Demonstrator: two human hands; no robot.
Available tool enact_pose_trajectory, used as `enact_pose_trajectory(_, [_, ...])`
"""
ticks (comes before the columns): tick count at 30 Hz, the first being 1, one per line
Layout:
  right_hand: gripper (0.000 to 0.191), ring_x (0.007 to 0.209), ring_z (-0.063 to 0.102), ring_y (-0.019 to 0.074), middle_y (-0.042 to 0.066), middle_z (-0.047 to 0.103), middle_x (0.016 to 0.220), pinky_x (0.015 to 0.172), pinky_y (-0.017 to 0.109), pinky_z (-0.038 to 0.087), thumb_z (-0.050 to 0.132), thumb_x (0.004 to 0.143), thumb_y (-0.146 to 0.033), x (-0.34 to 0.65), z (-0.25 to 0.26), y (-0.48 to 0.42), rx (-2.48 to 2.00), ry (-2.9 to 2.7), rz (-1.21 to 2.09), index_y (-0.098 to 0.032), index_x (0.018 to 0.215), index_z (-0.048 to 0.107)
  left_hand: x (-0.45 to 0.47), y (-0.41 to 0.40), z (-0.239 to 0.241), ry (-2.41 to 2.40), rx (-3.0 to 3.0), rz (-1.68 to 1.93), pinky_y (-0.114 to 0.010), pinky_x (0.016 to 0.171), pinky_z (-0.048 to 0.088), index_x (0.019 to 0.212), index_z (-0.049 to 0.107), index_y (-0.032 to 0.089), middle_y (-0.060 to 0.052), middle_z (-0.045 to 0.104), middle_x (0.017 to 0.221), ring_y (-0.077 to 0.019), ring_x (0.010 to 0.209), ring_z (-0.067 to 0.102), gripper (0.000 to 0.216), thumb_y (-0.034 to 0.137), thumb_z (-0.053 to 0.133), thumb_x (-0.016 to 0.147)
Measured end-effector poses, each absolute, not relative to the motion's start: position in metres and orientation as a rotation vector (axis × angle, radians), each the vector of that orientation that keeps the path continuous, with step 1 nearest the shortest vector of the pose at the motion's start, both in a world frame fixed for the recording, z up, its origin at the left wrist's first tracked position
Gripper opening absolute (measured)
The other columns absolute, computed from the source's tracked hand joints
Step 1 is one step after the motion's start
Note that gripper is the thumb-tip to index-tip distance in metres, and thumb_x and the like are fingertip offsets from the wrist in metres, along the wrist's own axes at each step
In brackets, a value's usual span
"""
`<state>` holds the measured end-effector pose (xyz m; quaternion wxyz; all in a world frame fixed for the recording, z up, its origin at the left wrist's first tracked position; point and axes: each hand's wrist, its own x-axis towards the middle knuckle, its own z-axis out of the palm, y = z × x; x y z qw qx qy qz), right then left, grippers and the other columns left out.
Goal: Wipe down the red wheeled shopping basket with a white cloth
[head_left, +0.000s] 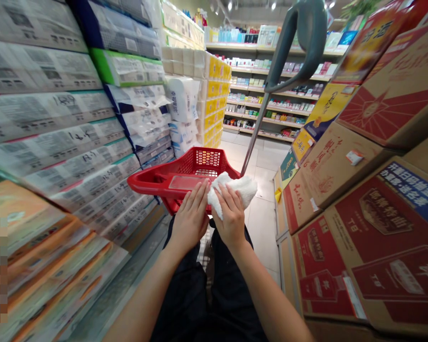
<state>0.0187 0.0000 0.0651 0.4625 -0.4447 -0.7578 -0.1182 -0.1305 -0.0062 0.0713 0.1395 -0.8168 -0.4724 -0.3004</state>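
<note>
A red plastic shopping basket (153, 186) stands in front of my legs, tilted in view, with a clear panel set into its near rim. My left hand (190, 216) lies on that rim beside the panel, its fingers stretched out. My right hand (230, 213) presses a bunched white cloth (248, 187) against the basket's right corner, fingers over the cloth. From behind that corner rises a metal pole with a grey loop handle (316, 42). My palms and the undersides of both hands are hidden.
Packs of tissue paper (50, 66) are stacked high on my left, above orange packs (57, 266). Printed cartons (364, 166) rise close on my right. A tiled aisle floor (267, 178) leads to shelves of small boxes (249, 78) at the back.
</note>
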Motion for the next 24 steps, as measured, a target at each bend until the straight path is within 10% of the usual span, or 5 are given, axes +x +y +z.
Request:
enact_pose_trajectory(13, [0.044,0.138,0.047,0.0237,0.011,0.052,0.145,0.114,0.046,0.042,0.047,0.098,-0.022,0.085,0.056,0.011,-1.064,-1.645,-0.106,-0.022,0.142,0.050,-0.124,-0.012,0.067,-1.468,-2.316,-0.834,-0.042,0.121,0.023,0.158,0.006,0.015,-0.009,0.023,0.162,-0.0246,0.150,0.022,0.085,0.011,0.047,0.084])
enact_pose_trajectory(24, [0.044,0.140,0.043,0.0232,0.006,0.056,0.143,0.121,0.043,0.027,0.051,0.096,-0.027,0.024,0.062,-0.003,-1.084,-1.895,-0.341,-0.022,0.139,0.053,-0.129,-0.010,0.063,-1.393,-2.370,-0.910,-0.045,0.120,0.025,0.158,0.006,0.015,-0.013,0.024,0.162,-0.0252,0.151,0.018,0.075,0.020,0.043,0.093])
